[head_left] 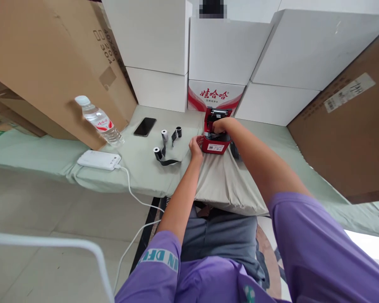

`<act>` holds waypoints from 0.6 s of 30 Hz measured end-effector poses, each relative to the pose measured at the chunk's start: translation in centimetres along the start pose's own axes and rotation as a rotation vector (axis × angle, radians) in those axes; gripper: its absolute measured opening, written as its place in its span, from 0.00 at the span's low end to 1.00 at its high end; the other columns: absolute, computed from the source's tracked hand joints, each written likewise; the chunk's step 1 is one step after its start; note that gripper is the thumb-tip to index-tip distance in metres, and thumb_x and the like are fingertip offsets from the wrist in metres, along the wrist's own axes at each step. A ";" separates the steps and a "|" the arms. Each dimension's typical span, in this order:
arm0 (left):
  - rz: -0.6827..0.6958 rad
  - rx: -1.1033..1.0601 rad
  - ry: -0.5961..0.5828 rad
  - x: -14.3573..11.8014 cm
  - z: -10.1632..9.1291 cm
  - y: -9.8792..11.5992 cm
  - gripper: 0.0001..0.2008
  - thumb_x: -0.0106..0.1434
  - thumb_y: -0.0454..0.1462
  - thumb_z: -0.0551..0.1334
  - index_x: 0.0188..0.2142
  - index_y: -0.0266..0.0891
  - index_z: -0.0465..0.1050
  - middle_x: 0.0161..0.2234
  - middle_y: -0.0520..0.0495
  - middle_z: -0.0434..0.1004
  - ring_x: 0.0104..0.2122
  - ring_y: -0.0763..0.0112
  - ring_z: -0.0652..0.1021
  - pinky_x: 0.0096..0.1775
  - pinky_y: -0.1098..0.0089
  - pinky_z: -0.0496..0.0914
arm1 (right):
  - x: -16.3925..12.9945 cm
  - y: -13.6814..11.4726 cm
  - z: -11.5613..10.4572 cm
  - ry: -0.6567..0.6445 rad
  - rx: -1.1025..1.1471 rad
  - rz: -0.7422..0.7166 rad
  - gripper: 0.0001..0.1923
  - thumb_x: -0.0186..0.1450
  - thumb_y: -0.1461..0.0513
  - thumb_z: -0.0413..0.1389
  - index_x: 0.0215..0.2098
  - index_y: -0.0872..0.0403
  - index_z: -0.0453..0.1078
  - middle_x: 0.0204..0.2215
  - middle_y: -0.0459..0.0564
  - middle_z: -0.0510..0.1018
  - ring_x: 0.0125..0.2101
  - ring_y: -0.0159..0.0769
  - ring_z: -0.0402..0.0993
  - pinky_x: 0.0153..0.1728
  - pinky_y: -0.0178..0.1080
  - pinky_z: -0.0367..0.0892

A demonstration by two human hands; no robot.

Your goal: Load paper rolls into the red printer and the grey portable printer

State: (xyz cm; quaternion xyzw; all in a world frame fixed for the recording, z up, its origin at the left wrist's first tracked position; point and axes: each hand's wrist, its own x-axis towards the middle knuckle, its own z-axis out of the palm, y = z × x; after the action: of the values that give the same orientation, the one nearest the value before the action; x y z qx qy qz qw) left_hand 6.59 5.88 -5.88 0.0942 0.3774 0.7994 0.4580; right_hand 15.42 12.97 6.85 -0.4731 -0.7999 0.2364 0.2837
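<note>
A small red receipt printer (pixel 215 147) stands on the cloth-covered table with its lid raised, showing the dark inside and a silver bar. My left hand (pixel 196 146) curls against the printer's left side and grips it. Over the open top, my right hand (pixel 220 125) reaches in with bent, closed fingers; the fingertips and whatever they hold are hidden. Left of the printer are three small dark paper rolls with tails partly unrolled: a front roll (pixel 157 152), a middle roll (pixel 164 135) and a back roll (pixel 178 131).
A black phone (pixel 145 126), a water bottle (pixel 101 122) and a white power bank (pixel 99 160) with a cable (pixel 132 191) lie to the left. White boxes (pixel 224 50) are stacked behind. Large cartons stand at left (pixel 66 63) and right (pixel 350 126). A dark object (pixel 234 150) sits right of the printer.
</note>
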 end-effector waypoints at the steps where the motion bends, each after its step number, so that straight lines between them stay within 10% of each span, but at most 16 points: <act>1: -0.003 -0.003 0.000 -0.1 0.0 0.1 0.09 0.63 0.37 0.59 0.30 0.38 0.76 0.34 0.45 0.84 0.39 0.66 0.84 0.44 0.70 0.73 | 0.1 0.0 -0.2 -0.055 -0.025 0.019 0.12 0.65 0.57 0.62 0.29 0.57 0.70 0.23 0.42 0.74 0.31 0.26 0.74 0.42 0.36 0.72; 10: 0.001 -0.003 -0.001 -0.3 0.4 0.3 0.11 0.65 0.34 0.56 0.29 0.37 0.75 0.31 0.45 0.81 0.36 0.68 0.82 0.44 0.69 0.72 | 3.2 -2.4 -4.2 -0.534 -0.329 0.387 0.12 0.52 0.79 0.63 0.25 0.59 0.72 0.19 0.42 0.69 0.36 0.46 0.81 0.50 0.63 0.74; 18: 0.043 0.097 -0.025 -0.8 0.4 0.1 0.12 0.68 0.33 0.57 0.30 0.38 0.77 0.32 0.48 0.80 0.37 0.68 0.80 0.43 0.70 0.71 | 2.6 -10.1 -1.6 -0.065 -0.005 -0.213 0.08 0.69 0.60 0.60 0.33 0.56 0.72 0.27 0.47 0.71 0.38 0.40 0.75 0.47 0.47 0.77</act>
State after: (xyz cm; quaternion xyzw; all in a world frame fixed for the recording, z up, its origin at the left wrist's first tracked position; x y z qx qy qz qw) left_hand 7.19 5.43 -5.42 0.1344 0.4076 0.7887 0.4402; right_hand 9.25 10.99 15.11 -0.3783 -0.8551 0.2180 0.2796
